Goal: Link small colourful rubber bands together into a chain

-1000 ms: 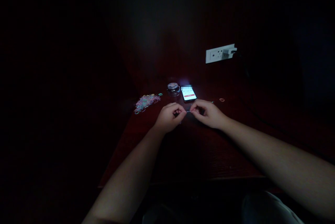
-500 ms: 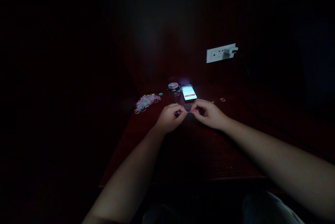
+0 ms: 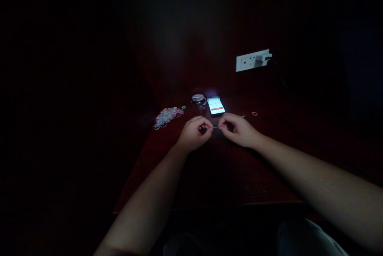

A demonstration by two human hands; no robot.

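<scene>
Between my hands a thin, pale rubber band (image 3: 216, 127) is stretched in a short line over the table. My left hand (image 3: 196, 131) pinches one end between thumb and forefinger, the other fingers curled. The opposite end sits in the pinch of my right hand (image 3: 237, 129). Fingertips cover most of the band, so its full shape is hidden. Left of my hands lies a loose pile of small coloured rubber bands (image 3: 167, 117). A single orange rubber band (image 3: 254, 114) rests to the right, beyond my right hand.
Just past my hands a phone (image 3: 216, 106) with a lit screen lies on the dark red table (image 3: 215, 176). Beside it stands a clear lidded jar (image 3: 198, 102). A white wall socket (image 3: 253, 60) with a plug is at the back right. Much of the surroundings is dark.
My hands have drawn slightly apart, and the strand between them looks a little longer and thinner. Small purple bits seen by my left hand earlier no longer show.
</scene>
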